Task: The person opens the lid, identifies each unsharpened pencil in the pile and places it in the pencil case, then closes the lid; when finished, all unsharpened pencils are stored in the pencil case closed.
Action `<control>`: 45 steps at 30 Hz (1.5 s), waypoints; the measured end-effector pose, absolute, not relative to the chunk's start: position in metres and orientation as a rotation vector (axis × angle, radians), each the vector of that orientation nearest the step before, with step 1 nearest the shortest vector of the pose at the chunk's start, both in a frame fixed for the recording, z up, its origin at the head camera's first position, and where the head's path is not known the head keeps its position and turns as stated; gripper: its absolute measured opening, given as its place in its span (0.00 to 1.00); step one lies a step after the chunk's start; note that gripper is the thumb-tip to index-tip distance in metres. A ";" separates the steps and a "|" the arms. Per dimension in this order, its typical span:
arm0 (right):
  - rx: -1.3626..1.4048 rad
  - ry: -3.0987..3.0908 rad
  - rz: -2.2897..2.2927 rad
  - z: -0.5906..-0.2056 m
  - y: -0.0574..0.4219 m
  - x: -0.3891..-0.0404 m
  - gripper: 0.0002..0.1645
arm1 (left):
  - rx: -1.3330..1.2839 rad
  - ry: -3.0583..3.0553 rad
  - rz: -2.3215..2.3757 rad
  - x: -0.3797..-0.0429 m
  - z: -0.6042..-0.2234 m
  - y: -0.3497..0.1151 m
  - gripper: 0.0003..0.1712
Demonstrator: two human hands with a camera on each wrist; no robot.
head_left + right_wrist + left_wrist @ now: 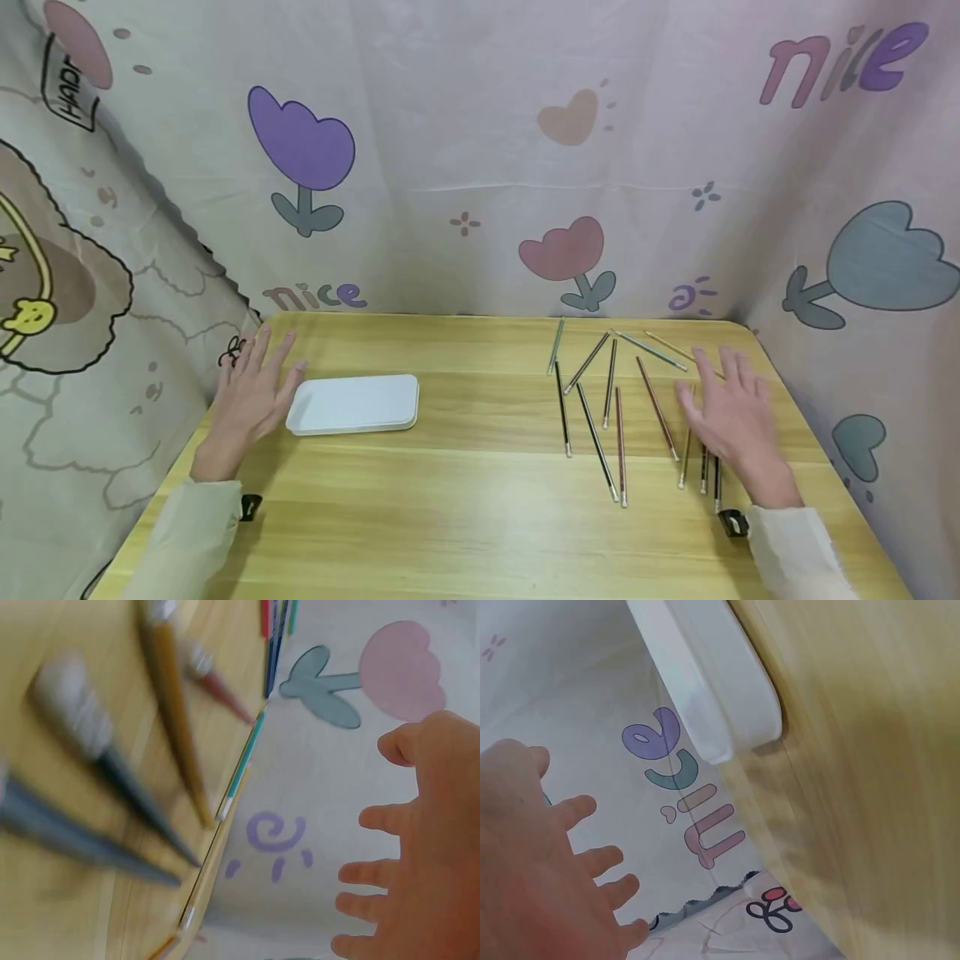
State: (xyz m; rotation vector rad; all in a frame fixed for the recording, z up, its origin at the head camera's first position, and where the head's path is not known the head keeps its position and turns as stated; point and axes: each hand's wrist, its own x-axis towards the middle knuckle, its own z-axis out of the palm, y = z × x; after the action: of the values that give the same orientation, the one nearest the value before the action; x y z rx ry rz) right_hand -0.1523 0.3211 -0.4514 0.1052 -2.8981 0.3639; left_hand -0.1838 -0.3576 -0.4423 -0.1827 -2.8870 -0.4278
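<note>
A white, flat, rounded case (354, 404) lies on the left half of the wooden table. Just left of it my left hand (251, 396) is spread with fingers straight, holding nothing; the thumb is near the case's edge. Several eraser-tipped pencils are scattered on the right half, among them a black pencil (597, 442), a reddish pencil (621, 446), a green pencil (555, 346) and a yellow one (667, 342). Over the rightmost pencils my right hand (735, 408) stays spread and holds nothing, partly hiding some. The right wrist view shows a yellow pencil (180, 735) close up.
Behind the wooden table (465, 517) hangs a pale curtain (450, 108) printed with flowers and letters. It also lines the left and right sides. Dark wrist devices show at both cuffs, such as the right wrist camera (733, 523).
</note>
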 end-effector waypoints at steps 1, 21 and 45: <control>0.112 -2.888 0.373 -0.451 0.317 -0.152 0.43 | -0.187 -2.875 -0.452 -0.183 -0.442 -0.357 0.37; 0.415 -2.568 0.988 -0.453 0.190 -0.168 0.36 | -0.180 -2.471 -1.113 -0.153 -0.438 -0.345 0.26; 0.686 -2.470 1.710 -0.490 0.032 -0.182 0.39 | -0.055 -2.475 -1.657 -0.146 -0.495 -0.365 0.33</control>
State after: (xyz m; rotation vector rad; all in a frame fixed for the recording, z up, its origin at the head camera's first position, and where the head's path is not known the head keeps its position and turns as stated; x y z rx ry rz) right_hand -0.1817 0.0321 -0.4903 0.6865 -2.4702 1.7104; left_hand -0.1456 -0.3652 -0.4945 -0.0548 -2.4746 -1.6568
